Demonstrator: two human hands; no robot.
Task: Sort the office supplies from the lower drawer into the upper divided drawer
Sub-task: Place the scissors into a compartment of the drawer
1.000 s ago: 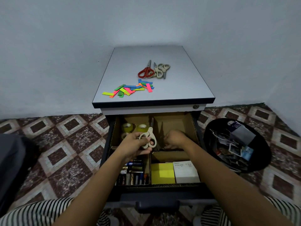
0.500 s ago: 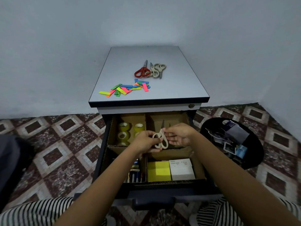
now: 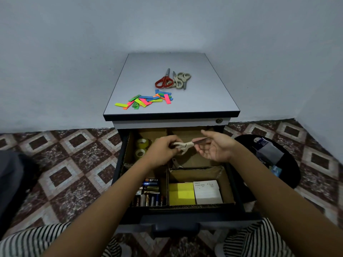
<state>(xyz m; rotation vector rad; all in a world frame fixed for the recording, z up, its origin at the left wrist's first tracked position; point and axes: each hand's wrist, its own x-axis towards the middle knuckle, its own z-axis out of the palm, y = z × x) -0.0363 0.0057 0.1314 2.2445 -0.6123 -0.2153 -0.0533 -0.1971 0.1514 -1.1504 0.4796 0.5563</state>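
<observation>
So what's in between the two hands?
Beige scissors. The left hand grips the handles, and the blades point toward the right hand. It shows in the head view.

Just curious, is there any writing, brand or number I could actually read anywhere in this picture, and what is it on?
"STICKY NOTE": on the white pad in the front right compartment of the drawer.
Line above it on the same pad: too blurred to read.
Labels on the batteries: too small to read.
Print on the packets in the black bin: blurred.
Nothing readable on the beige scissors in the left hand.
</observation>
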